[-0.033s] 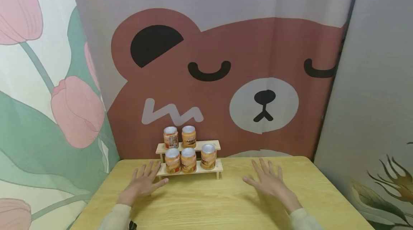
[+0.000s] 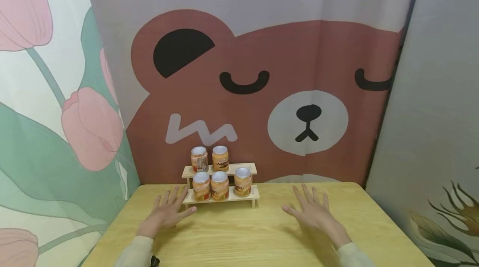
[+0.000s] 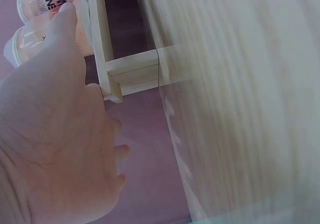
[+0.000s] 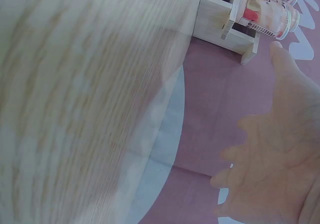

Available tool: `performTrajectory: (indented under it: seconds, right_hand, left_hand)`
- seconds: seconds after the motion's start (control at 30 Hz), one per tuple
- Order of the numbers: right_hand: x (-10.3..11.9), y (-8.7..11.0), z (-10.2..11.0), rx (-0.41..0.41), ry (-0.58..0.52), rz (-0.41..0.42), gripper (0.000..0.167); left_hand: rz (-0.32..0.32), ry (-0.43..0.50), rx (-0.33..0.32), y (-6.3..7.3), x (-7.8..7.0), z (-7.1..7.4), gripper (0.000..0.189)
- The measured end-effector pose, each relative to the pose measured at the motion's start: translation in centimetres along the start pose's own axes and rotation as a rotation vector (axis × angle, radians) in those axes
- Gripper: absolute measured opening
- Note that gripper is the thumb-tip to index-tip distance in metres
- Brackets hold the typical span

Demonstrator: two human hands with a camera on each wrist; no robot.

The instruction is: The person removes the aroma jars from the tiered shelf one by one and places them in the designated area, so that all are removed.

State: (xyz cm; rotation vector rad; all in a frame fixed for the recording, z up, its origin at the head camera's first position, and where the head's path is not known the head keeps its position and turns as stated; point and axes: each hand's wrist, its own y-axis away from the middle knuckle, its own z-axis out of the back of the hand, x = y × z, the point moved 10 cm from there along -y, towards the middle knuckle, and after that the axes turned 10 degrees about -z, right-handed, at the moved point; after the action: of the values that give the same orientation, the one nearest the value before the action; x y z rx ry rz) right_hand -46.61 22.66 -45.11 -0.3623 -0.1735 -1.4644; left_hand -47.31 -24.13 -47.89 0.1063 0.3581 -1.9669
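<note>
left fingers (image 2: 181, 196) and right fingers (image 2: 298, 194) stay spread, cans (image 2: 219, 188) unmoved.

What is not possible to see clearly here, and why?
Head view: fine print on the cans, too small.
Head view: black thing by left sleeve, cut off by bottom edge.
Left wrist view: part of the cans, hidden by the left hand.
Right wrist view: part of right hand, cut off by right edge.

The head view's bottom edge crops my cream cloth sleeves (image 2: 135, 252) and a small, unidentifiable black object (image 2: 154, 261). In the left wrist view, my left grip (image 3: 55, 139) partly hides an orange cylindrical can (image 3: 31, 38).
</note>
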Motion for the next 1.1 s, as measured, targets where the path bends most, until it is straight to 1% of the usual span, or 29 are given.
performTrajectory:
  seconds: [0.17,0.27,0.33,0.4,0.5,0.57,0.6,0.67,0.77,0.87,0.97,1.03,1.1]
  right_hand:
    - [0.4,0.0,0.3,-0.006,-0.018,0.017,0.098]
    - [0.9,0.3,0.7,-0.03,-0.027,0.034,0.097]
    - [1.4,0.5,0.9,-0.046,-0.028,0.047,0.096]
    - [2.1,0.8,1.1,-0.049,-0.04,0.061,0.095]
    - [3.4,1.0,1.2,-0.045,-0.057,0.076,0.094]
    - [4.4,1.0,1.4,-0.045,-0.068,0.081,0.094]
    - [4.8,1.0,1.6,-0.052,-0.071,0.088,0.094]
    - [5.9,0.7,2.1,-0.067,-0.083,0.104,0.094]
    - [7.3,0.1,2.9,-0.073,-0.116,0.127,0.088]
    - [8.7,-0.5,3.6,-0.053,-0.176,0.154,0.073]
    - [10.7,-1.1,4.6,-0.055,-0.239,0.222,0.054]
    - [12.1,-1.5,5.5,-0.077,-0.27,0.283,0.044]
    - [13.6,-1.7,6.4,-0.104,-0.288,0.342,0.038]
  left_hand:
    - [-0.004,0.0,0.009,-0.3,0.2,-0.2,0.095]
    - [-0.012,0.016,0.011,-0.6,0.1,-0.2,0.094]
    - [-0.019,0.01,0.002,-0.8,0.1,-0.1,0.094]
    - [-0.026,0.003,-0.023,-1.0,0.2,0.1,0.091]
    - [-0.044,-0.015,-0.079,-1.1,0.5,0.6,0.087]
    - [-0.061,0.016,-0.137,-1.2,0.4,1.4,0.084]
    - [-0.062,0.04,-0.158,-1.3,0.5,1.7,0.083]
    - [-0.061,0.116,-0.199,-1.5,0.6,2.2,0.083]
    - [-0.041,0.24,-0.243,-1.8,1.0,2.6,0.081]
    - [0.001,0.389,-0.301,-1.9,1.8,2.8,0.069]
    - [0.025,0.526,-0.382,-1.9,2.5,3.0,0.061]
    - [0.023,0.595,-0.426,-1.9,2.7,3.1,0.064]
    - [0.025,0.647,-0.442,-1.9,2.8,3.0,0.072]
